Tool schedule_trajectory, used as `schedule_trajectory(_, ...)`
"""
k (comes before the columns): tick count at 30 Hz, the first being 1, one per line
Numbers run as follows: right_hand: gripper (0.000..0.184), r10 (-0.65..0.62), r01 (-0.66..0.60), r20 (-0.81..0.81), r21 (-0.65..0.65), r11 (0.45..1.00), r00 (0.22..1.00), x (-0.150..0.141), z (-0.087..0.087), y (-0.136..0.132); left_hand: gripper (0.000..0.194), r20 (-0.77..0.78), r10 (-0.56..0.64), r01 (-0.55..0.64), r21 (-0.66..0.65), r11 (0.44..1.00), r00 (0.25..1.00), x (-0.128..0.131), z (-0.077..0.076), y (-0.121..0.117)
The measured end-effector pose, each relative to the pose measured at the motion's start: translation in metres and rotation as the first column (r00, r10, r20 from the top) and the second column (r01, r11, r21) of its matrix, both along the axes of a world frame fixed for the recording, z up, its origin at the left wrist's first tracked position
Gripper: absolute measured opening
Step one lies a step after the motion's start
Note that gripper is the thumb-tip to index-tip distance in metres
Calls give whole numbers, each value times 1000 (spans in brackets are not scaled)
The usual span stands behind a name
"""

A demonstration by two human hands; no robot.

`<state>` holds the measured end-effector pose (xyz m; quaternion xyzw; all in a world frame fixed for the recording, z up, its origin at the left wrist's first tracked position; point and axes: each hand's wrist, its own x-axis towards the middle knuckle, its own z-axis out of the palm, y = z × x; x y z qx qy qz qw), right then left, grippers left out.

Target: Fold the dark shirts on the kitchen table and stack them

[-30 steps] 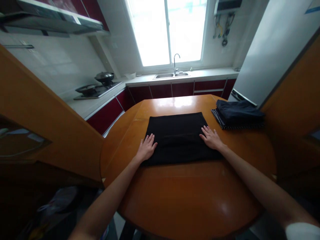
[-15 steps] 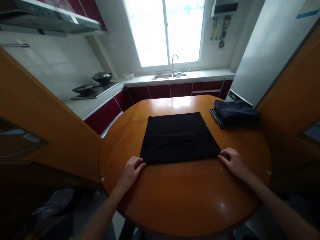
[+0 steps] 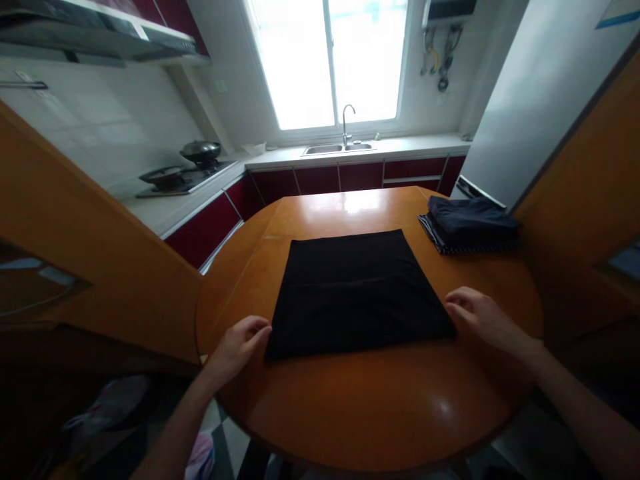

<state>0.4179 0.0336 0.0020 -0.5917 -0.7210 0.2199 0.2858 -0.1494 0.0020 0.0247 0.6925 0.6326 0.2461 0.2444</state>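
Note:
A folded black cloth (image 3: pixel 354 291) lies flat in the middle of a round wooden table (image 3: pixel 380 407). My left hand (image 3: pixel 236 347) rests at the cloth's near left corner with its fingers curled and pinched on that corner. My right hand (image 3: pixel 481 318) sits at the near right corner, fingers bent and closed on the cloth's edge. Both forearms reach in from the near side of the table.
A stack of folded dark clothes (image 3: pixel 470 225) lies on the table's far right. Behind are a counter with a sink (image 3: pixel 339 148), a stove with pans (image 3: pixel 180 175), a window and a fridge (image 3: pixel 525 107). Wooden panels flank both sides.
My hands slid from the cloth's sides down to its near corners and closed on them. The cloth has come a little nearer to me.

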Motion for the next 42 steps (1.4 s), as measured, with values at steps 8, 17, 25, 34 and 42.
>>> schedule_trajectory(8, 22, 140, -139, 2, -86, 987, 990, -51, 3, 129, 39, -89, -146, 149, 22, 989, 985, 34, -5, 132)
schedule_trajectory(17, 22, 269, -263, 58, -88, 961, 961, -46, -18, 141, 31, -145, -200, 211, 65, 975, 969, 25, -28, 137)
schedule_trajectory(25, 17, 183, -185, 36, 36, 982, 982, -51, -11, 141, 24, -46, -102, 109, 201, 974, 994, 33, -21, 134)
schedule_trajectory(34, 14, 69, -78, 67, 148, 986, 995, -59, -27, 157, 17, -131, -13, 46, 255, 966, 991, 37, -42, 151)
schedule_trajectory(42, 30, -99, 33, 313, 211, 977, 944, -79, -9, 134, 40, -405, -28, 134, 237, 962, 914, 47, -22, 135)
